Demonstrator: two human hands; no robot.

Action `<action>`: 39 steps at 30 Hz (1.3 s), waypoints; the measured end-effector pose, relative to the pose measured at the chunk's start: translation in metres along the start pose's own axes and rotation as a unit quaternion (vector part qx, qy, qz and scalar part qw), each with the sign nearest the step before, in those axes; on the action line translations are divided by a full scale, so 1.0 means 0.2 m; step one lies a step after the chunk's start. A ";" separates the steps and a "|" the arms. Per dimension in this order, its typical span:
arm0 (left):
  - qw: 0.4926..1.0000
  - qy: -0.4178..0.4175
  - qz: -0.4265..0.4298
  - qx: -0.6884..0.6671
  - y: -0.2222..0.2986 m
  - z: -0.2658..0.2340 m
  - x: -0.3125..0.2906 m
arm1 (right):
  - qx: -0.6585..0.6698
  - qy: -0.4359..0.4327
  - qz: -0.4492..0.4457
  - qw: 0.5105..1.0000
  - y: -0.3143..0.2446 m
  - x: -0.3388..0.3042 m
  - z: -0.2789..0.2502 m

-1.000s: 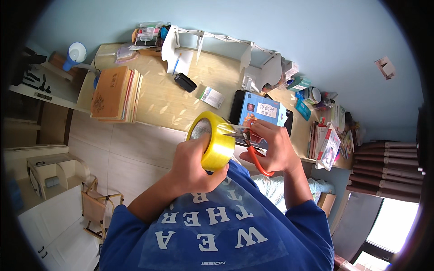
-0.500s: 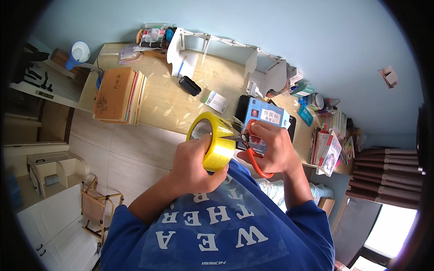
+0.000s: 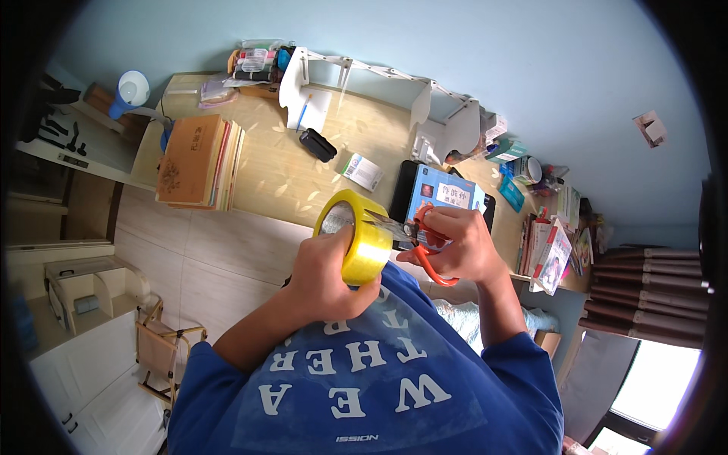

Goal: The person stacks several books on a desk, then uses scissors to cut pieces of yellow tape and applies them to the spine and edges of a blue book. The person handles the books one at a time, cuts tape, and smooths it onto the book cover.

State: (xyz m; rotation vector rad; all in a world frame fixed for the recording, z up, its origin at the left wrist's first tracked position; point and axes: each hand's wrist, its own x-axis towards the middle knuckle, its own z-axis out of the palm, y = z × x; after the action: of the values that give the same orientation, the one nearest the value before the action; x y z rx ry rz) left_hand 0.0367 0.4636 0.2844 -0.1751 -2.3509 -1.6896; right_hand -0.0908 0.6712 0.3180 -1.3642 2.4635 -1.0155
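Gripping a roll of yellow packing tape (image 3: pixel 371 254), thumb inside its core, the left hand (image 3: pixel 324 277) holds it up between the blue T-shirt (image 3: pixel 364 394) and the counter (image 3: pixel 265 182). The right hand (image 3: pixel 464 246) grasps the orange-handled scissors (image 3: pixel 412 229), fingers at the loops, with the blades reaching the roll's right side. By my reckoning, tape and blades are already brought together, but a finished cut isn't apparent: I see no separate strip in either hand, and can't tell whether the blades have bitten through anything.
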 end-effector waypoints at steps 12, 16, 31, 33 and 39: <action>1.000 0.000 -0.026 -0.011 0.00 0.00 -0.04 | -0.012 0.027 -0.016 0.999 0.02 -0.04 0.05; 0.999 0.001 -0.033 -0.002 -0.01 -0.02 -0.07 | -0.016 0.027 -0.022 0.999 0.01 -0.03 0.07; 0.993 0.039 -0.102 0.050 -0.07 -0.23 -0.30 | 0.019 0.009 -0.019 1.000 -0.06 0.13 0.36; 0.991 0.041 -0.115 0.055 -0.10 -0.25 -0.32 | 0.032 0.019 -0.011 0.999 -0.06 0.14 0.42; 0.968 0.082 -0.147 0.186 -0.41 -0.22 -0.34 | 0.037 0.022 0.017 0.999 -0.05 0.20 0.48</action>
State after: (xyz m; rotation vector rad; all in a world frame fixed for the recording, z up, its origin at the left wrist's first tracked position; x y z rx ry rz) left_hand 0.0892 0.3977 0.2055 0.3826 -2.6038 -1.2734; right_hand -0.0659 0.5895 0.2593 -1.2866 2.4456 -1.1283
